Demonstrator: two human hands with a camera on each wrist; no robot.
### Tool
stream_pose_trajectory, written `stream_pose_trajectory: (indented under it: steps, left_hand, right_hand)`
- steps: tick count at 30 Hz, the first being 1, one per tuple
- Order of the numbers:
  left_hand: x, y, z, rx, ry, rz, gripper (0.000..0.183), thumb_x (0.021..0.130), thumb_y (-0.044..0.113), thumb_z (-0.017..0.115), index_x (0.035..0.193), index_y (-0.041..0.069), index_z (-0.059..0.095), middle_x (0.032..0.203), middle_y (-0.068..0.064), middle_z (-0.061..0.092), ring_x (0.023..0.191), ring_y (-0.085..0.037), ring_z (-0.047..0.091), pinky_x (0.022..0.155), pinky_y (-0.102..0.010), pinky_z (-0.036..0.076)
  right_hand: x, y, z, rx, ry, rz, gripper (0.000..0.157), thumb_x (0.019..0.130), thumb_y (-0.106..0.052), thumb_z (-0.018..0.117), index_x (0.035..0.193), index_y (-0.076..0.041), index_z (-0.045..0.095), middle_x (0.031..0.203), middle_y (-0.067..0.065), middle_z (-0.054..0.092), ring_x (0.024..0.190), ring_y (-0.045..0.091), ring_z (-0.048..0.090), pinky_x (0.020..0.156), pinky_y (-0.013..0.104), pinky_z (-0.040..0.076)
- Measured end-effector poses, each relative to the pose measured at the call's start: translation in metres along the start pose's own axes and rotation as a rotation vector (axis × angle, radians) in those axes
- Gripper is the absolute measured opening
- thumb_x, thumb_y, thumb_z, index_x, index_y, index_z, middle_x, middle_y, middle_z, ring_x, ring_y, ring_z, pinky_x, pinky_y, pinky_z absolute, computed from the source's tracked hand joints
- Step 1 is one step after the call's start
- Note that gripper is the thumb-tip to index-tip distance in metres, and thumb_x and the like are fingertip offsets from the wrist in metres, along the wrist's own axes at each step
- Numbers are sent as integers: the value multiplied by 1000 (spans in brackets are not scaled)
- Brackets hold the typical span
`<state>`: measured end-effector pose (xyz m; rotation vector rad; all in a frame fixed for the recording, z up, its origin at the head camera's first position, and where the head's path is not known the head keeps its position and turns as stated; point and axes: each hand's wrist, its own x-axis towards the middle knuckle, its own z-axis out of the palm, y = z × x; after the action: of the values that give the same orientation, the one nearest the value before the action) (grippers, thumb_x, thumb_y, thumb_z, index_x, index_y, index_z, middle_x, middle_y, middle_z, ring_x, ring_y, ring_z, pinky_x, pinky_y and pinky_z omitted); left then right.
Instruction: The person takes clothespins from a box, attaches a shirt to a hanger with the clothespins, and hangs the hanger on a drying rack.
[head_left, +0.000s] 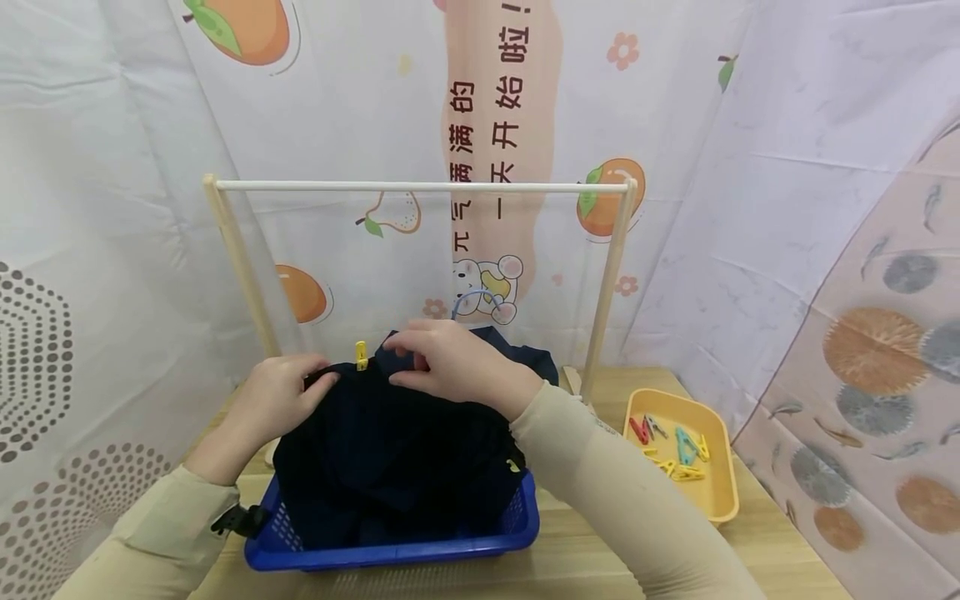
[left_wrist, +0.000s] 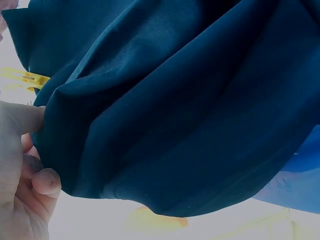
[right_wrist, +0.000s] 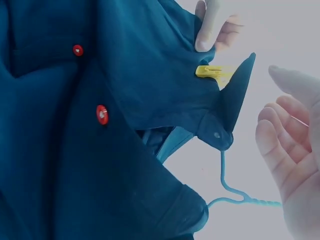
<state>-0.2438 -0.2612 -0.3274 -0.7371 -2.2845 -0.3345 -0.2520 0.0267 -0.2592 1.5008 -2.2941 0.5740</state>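
In the frame's lower centre, a dark blue shirt [head_left: 397, 467] lies bunched in a blue basket [head_left: 390, 557]. The left hand [head_left: 283, 393] pinches the shirt's edge beside a yellow clip [head_left: 362, 356]; the right hand [head_left: 457, 364] hovers nearby, relaxed and empty.

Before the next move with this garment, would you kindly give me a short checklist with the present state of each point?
1. Left hand grips the dark blue garment: ok, it pinches the edge.
2. Upper yellow clip fastened on the garment's edge: ok, beside the left hand.
3. Right hand free: ok, the right wrist view shows it apart from cloth and clip.
4. Hanger properly seated inside both shoulders: cannot tell, cloth hides much of it.
5. Garment lifted clear of the blue basket: not ok, its lower part lies inside.
6. Spare clips available: ok, several lie in the yellow tray.
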Motion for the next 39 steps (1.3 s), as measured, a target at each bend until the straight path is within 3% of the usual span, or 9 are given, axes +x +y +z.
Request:
stream_pose_trajectory:
  steps: [9, 24, 39]
  left_hand:
    - [-3, -3, -2, 1, -3, -4, 12, 87, 9, 78, 82, 14, 68, 63, 10, 51, 53, -5, 40, 52, -32, 36]
    - [-4, -4, -3, -1, 13, 2, 8, 86, 9, 79, 86, 12, 72, 68, 6, 60, 54, -6, 44, 53, -33, 39]
    - [-3, -6, -1, -10, 26, 3, 8, 85, 8, 80, 88, 10, 74, 74, 0, 67, 56, -10, 51, 54, -37, 43]
  right_hand:
    - [-17, 3, -6, -14, 14, -53, 30, 94, -22, 77, 119, -6, 72, 92, 0, 63, 76, 9, 58, 70, 17, 46]
    - [-62, 25, -28, 53, 162, -81, 32, 86, -12, 83, 115, -3, 72, 91, 4, 67, 76, 14, 63, 62, 23, 54]
    - [-105, 45, -60, 77, 194, 17, 39, 83, -9, 85, 120, -4, 72, 107, 9, 70, 90, 19, 68, 65, 32, 58]
